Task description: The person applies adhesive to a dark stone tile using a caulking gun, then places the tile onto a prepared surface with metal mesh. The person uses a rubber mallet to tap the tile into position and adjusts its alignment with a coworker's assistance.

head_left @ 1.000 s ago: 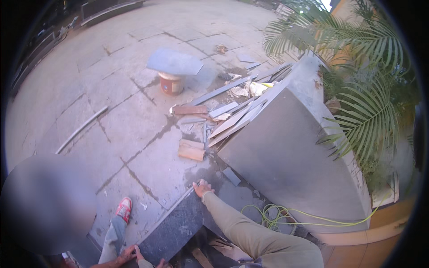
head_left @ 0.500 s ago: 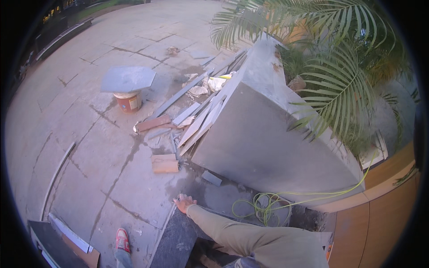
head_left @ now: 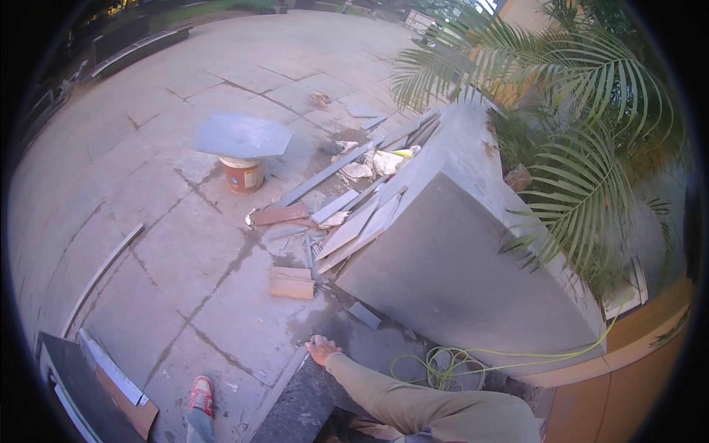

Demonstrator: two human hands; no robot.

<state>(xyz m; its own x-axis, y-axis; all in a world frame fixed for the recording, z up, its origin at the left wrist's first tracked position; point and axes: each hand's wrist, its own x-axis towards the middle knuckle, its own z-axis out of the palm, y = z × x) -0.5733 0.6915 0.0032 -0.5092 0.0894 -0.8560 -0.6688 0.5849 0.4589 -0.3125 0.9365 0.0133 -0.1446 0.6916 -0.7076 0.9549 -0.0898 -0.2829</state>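
My right hand (head_left: 323, 348), on an arm in a long khaki sleeve (head_left: 413, 402), has its fingers curled over the far end of a dark stone slab (head_left: 295, 406) with a pale long edge. Beneath that slab's right side is a shadowed gap with some pieces, hard to make out. A foot in a red and white sneaker (head_left: 201, 395) rests on the paving left of the slab. A small grey offcut (head_left: 364, 316) lies just beyond the hand. My left hand is not in view.
Stacked boards and offcuts (head_left: 354, 229) lean on a grey planter (head_left: 465, 273) with palms (head_left: 583, 192). A bucket (head_left: 242, 175) bears a grey board (head_left: 244, 131). A yellow-green hose (head_left: 450, 369) lies right. Dark panels (head_left: 81, 384) and a long strip (head_left: 103, 277) lie left on the paving (head_left: 185, 273).
My view has shifted. A blurred head and hands at the lower left a second ago have left the picture. My right hand remains at the slab's end.
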